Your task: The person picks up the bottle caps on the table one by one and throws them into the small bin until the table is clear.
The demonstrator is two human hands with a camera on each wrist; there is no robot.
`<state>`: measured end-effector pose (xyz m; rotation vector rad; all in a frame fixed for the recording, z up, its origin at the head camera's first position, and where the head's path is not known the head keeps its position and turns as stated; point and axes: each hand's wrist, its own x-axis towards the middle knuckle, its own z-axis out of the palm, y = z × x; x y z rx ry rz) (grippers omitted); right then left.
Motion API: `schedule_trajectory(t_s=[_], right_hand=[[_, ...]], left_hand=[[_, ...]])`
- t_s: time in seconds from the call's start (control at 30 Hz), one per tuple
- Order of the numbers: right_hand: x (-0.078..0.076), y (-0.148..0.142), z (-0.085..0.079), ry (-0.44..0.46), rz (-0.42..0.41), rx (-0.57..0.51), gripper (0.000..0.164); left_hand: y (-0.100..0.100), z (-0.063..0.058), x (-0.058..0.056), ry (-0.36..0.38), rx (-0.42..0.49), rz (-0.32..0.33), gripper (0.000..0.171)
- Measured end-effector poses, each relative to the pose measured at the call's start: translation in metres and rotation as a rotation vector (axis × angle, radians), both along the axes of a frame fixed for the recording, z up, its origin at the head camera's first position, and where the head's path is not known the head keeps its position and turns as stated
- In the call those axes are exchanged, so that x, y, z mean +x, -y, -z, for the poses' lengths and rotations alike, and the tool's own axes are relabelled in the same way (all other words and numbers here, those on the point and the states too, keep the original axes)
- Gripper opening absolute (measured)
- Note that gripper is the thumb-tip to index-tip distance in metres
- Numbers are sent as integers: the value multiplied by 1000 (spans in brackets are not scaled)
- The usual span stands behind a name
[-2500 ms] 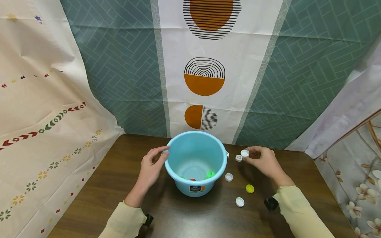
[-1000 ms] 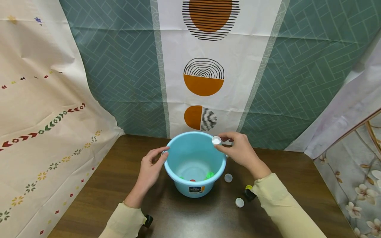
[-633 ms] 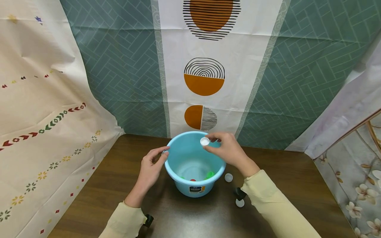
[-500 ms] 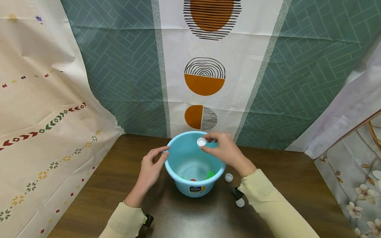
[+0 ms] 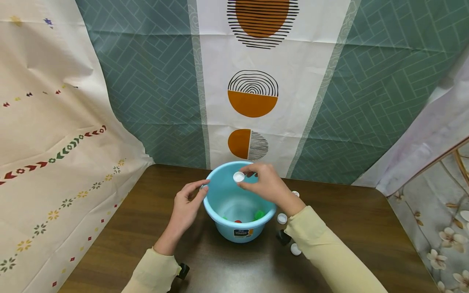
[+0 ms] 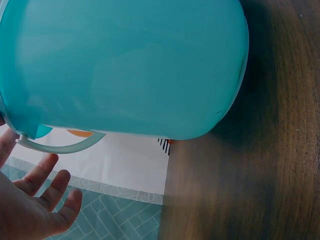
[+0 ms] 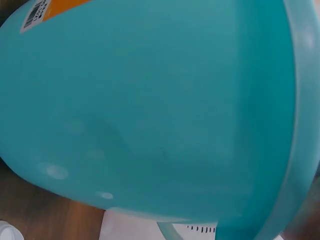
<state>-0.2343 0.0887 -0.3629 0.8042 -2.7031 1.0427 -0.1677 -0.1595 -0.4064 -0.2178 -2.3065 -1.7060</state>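
A light blue bucket [image 5: 223, 183] stands upright on the table. My left hand [image 5: 188, 205] pinches its left rim between thumb and forefinger; in the left wrist view the hand's other fingers [image 6: 60, 190] spread outside the bucket, near its pale handle [image 6: 75, 146]. Over the bucket's opening, my right hand [image 5: 269, 183] pinches a white bottle cap [image 5: 239, 176], hollow side showing. Inside on the bottom lie something green [image 5: 259, 215] and something red [image 5: 238, 221], partly hidden by the front rim. The right wrist view is filled by the bucket's outer wall [image 7: 150, 115]; that hand is unseen there.
Right of the bucket, white caps lie on the dark wooden table [image 5: 351, 228]: one near the bucket [image 5: 282, 218], a nearer cap [image 5: 295, 249] and a farther cap [image 5: 295, 194], both partly covered by the right arm. A patterned cloth [image 5: 172, 122] hangs behind.
My right hand has carried the white cap from the table on the right leftward over the bucket. The right sleeve now hides the yellow cap. My left hand has stayed on the rim.
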Motion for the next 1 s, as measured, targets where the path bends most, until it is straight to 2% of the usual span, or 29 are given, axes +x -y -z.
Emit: schedule_trajectory(t_s=[1.0], right_hand=[[0,6,5,18,-10,16,33]], left_hand=[[-1,-3,0,-4,6,4,30]])
